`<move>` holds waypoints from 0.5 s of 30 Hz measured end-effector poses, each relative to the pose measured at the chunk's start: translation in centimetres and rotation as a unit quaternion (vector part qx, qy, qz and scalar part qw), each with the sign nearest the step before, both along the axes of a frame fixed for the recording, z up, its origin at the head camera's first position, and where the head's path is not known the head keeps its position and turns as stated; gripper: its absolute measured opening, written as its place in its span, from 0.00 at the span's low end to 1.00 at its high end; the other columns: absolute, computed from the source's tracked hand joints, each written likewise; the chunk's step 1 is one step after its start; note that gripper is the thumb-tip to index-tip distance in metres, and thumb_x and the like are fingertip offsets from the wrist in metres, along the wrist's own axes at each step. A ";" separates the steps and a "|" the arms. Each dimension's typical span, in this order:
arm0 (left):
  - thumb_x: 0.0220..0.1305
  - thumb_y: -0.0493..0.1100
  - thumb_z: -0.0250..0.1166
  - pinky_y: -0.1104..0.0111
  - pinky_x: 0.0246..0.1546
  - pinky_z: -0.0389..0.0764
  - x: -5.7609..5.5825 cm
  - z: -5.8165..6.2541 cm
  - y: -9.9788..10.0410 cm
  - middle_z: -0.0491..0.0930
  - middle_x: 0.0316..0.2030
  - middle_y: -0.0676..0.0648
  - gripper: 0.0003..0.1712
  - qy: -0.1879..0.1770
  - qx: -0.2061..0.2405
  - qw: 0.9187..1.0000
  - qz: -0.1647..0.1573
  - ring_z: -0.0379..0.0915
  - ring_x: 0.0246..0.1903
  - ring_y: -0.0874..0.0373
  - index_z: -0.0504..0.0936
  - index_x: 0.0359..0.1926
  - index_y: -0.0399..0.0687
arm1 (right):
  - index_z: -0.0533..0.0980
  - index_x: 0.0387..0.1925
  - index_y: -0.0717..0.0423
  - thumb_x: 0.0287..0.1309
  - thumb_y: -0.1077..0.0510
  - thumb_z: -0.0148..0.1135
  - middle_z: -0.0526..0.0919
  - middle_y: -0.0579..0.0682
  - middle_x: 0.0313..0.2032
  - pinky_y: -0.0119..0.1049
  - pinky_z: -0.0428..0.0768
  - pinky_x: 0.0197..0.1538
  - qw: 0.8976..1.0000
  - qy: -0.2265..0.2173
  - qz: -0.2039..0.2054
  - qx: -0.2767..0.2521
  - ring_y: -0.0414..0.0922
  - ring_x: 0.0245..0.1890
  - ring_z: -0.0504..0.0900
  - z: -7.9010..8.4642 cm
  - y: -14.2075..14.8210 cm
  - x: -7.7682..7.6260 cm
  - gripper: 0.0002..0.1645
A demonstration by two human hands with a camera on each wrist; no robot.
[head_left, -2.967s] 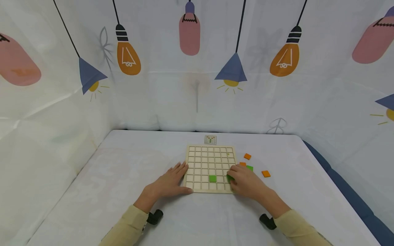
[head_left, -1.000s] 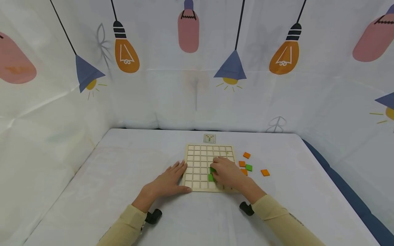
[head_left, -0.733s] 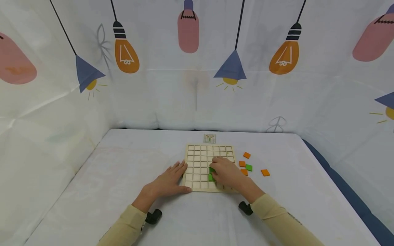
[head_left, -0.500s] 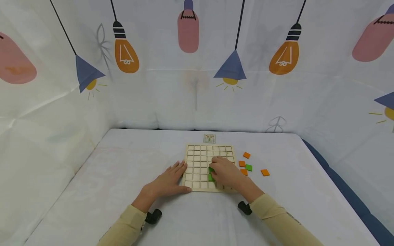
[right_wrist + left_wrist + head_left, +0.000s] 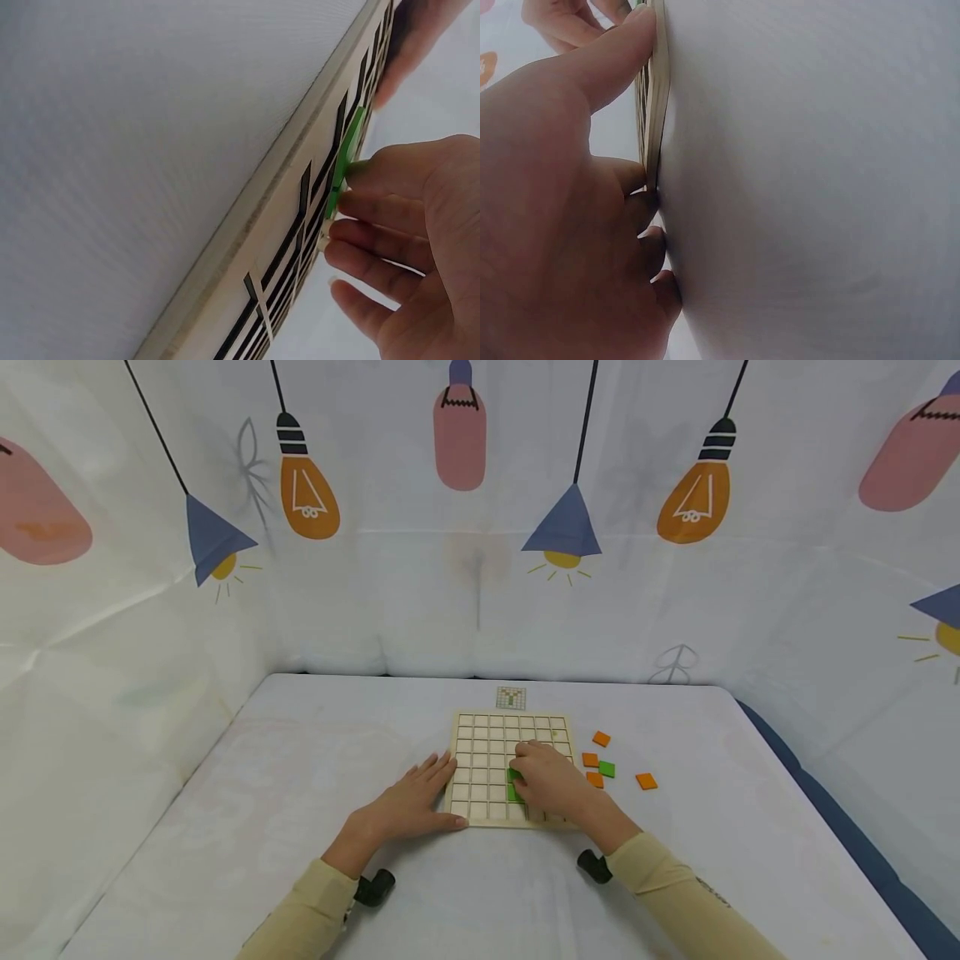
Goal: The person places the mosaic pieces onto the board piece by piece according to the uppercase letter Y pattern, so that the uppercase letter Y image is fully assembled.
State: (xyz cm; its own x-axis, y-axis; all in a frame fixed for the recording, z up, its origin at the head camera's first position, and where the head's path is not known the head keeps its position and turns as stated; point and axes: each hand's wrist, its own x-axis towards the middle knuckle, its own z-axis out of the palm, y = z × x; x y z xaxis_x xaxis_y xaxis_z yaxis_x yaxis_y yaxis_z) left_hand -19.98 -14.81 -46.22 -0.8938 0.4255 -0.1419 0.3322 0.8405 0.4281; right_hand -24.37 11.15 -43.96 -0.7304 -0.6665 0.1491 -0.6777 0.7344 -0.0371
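Observation:
A square wooden grid board [image 5: 480, 747] lies flat on the white table. My left hand [image 5: 405, 806] rests at its left side with fingers straight, the thumb on the near left corner. Over the board's middle, my right hand [image 5: 555, 781] pinches a green tile [image 5: 513, 774] at a cell; the fingers cover part of it. Directly nearer to me, a second green tile [image 5: 513, 793] sits in the adjoining cell, also partly covered. The right wrist view shows the thumb [image 5: 367, 172] and curled fingertips against the green tile [image 5: 336, 196], low over the grid.
Right of the board lie several loose orange tiles, among them one farther back [image 5: 602, 738] and one farther right [image 5: 647, 781]. A loose green tile [image 5: 607, 769] is among them. A small patterned card [image 5: 511, 697] lies behind the board.
From the board's right side, my right hand has moved left with the green tile, to the cell beyond the other green tile. Over the last second it has barely shifted. The left hand stays.

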 end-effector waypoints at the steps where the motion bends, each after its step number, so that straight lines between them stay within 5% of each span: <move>1: 0.61 0.71 0.61 0.48 0.78 0.49 0.0 0.0 0.0 0.45 0.80 0.47 0.58 -0.001 -0.002 1.000 0.001 0.37 0.80 0.48 0.48 0.79 0.48 | 0.85 0.35 0.53 0.59 0.57 0.68 0.75 0.42 0.30 0.37 0.77 0.43 1.000 0.000 0.000 0.000 0.40 0.32 0.69 0.0 0.0 0.0 0.05; 15: 0.61 0.70 0.62 0.45 0.77 0.49 0.1 0.5 0.3 0.46 0.79 0.44 0.58 -0.003 0.008 1.000 -0.001 0.38 0.79 0.44 0.49 0.79 0.44 | 0.85 0.35 0.52 0.60 0.56 0.68 0.76 0.42 0.32 0.35 0.75 0.42 1.000 0.003 0.012 -0.007 0.39 0.33 0.68 -0.4 0.7 -0.4 0.04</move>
